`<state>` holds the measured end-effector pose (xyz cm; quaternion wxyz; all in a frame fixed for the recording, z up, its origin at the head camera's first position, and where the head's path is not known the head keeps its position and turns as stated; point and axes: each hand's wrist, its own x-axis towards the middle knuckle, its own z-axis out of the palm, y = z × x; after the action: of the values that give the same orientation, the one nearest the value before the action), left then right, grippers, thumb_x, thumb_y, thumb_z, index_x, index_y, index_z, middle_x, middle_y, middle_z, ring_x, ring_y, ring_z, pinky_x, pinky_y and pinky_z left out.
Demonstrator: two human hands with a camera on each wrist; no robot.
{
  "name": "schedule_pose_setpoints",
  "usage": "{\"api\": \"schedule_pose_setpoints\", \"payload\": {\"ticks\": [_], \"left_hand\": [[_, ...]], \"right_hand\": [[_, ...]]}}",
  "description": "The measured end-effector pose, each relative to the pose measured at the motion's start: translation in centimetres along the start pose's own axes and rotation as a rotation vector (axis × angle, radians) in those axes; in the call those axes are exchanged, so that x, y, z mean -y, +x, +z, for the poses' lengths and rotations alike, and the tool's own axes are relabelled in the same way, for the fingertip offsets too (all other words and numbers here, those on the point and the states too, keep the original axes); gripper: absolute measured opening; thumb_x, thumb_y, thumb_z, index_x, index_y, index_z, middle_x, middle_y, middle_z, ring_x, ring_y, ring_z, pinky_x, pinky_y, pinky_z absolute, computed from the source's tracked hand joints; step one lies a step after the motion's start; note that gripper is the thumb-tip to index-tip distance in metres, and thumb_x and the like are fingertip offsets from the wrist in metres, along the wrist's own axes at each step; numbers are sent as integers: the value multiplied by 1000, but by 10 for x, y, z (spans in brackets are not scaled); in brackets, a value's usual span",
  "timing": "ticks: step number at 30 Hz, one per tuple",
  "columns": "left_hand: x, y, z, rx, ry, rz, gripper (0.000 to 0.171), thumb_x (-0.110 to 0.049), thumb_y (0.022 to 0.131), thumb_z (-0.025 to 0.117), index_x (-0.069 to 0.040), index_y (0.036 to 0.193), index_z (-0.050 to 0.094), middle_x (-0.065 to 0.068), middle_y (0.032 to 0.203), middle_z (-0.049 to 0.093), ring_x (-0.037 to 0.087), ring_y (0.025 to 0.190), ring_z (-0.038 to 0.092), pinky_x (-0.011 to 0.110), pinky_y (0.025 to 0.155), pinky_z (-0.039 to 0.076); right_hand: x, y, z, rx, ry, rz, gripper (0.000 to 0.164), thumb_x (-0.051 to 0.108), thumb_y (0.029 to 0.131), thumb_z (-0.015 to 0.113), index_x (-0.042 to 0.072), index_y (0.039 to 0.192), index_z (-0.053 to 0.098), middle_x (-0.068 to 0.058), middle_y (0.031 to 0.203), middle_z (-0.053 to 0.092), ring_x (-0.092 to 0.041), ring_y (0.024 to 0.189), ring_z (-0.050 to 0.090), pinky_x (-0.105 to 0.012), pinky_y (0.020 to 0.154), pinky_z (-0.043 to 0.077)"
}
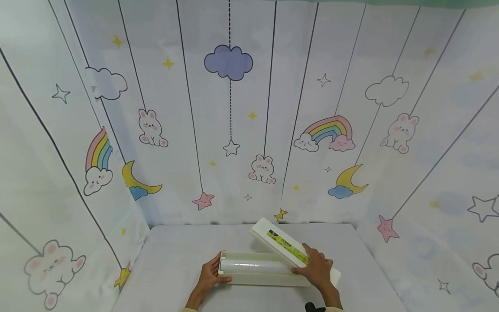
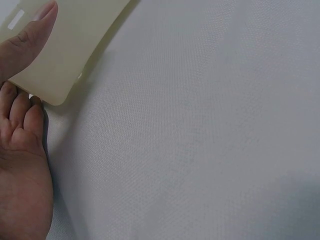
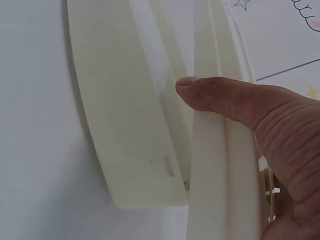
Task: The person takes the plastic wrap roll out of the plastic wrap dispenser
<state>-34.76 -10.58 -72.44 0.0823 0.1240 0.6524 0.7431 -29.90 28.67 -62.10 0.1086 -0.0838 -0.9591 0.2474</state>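
A cream-white long box (image 1: pixel 265 280) lies on the table with its top open, and a roll of clear plastic film (image 1: pixel 255 265) shows inside. My left hand (image 1: pixel 208 274) grips the box's left end, thumb over the front wall and fingers round the end, as the left wrist view shows at the box corner (image 2: pixel 75 45). Above the box's right half, my right hand (image 1: pixel 317 266) holds the long white lid (image 1: pixel 278 249), which bears a yellow-green label. The lid is slanted, its far end up and to the left. In the right wrist view, the thumb (image 3: pixel 215 95) presses across the lid's side.
White cloth covers the table (image 1: pixel 183 242). Printed curtain walls (image 1: pixel 230 108) with clouds, stars and rabbits close in the back and both sides. At the front edge, by the right sleeve, is a small dark object (image 1: pixel 313 307).
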Motion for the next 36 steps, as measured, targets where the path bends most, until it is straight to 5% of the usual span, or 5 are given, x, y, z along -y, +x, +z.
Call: {"api": "schedule_pose_setpoints", "payload": {"ticks": [36], "left_hand": [[2,0,-1,-7,25,-3,104,3,68,89,-1,156,33,22,160,35,38,147,37,14,111,44]], "right_hand": [[-6,-3,-3,-23,-7,6,105,48,56,94,10,146,53,-15,121,68,-28,94,55,-49,79,31]]}}
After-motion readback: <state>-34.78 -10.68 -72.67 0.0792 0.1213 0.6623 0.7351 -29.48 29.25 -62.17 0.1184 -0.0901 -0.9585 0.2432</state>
